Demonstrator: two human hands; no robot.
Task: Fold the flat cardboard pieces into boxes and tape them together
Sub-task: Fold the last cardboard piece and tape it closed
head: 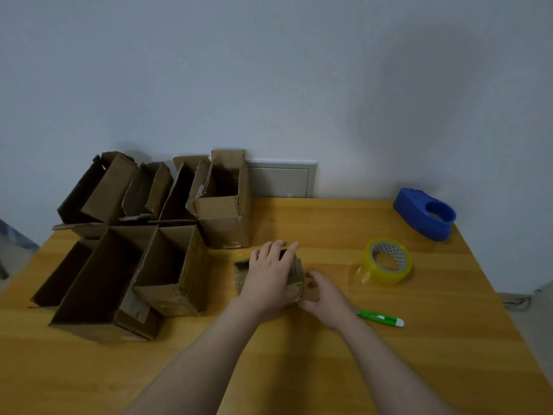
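Right now the small box [296,280] sits near the middle of the table [329,223], under both hands. The left hand [267,277] lies flat on its top, fingers straight, pressing down. The right hand [324,298] curls round the box's right side, thumb on the cardboard.

The likely trouble is that the flaps may spring open if the left hand lifts before tape holds them. Too hard a press could also crush the thin cardboard.

The tape roll [388,261] lies well apart to the right, and its loose end on the wood could stick down or fold on itself. A green cutter [381,318] lies just beside the right forearm, where a careless reach might knock it. Open folded boxes [167,265] crowd the left side, leaving little room there. The blue dispenser [425,214] stands at the far right corner, out of the way.
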